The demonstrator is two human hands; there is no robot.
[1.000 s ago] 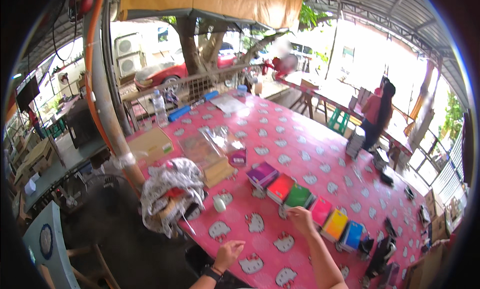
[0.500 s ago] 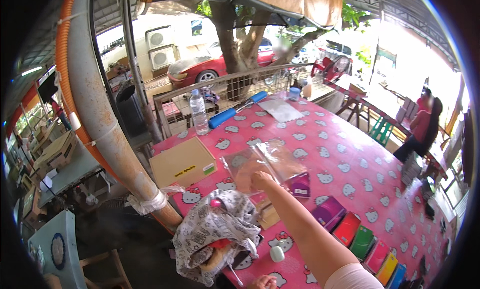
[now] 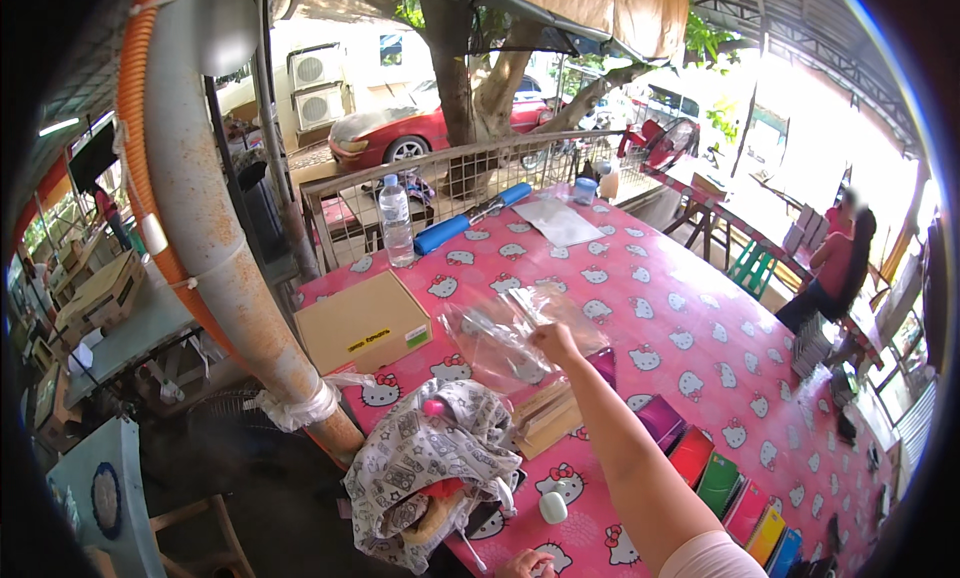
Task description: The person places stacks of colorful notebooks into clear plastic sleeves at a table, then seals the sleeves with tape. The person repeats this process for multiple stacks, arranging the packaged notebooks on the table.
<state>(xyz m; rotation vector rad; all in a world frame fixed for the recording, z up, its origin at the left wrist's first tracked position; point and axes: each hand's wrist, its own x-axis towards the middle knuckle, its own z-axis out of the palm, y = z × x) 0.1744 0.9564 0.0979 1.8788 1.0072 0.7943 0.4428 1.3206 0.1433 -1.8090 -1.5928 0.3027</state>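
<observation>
The right arm [image 3: 630, 458] is long and bare, with a short pale pink sleeve [image 3: 715, 558] at the top. The right hand [image 3: 553, 340] has no glove or ring. Only the left hand's [image 3: 525, 564] bare knuckles show.

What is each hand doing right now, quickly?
Right hand: closed on a clear crinkled plastic bag, lifted above the pink patterned tablecloth.
Left hand: only partly visible at the bottom edge; cannot tell.

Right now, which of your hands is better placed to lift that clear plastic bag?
The right hand: it already reaches out over the table and touches the clear plastic bag. The left hand rests low at the near edge, far from it.
</observation>
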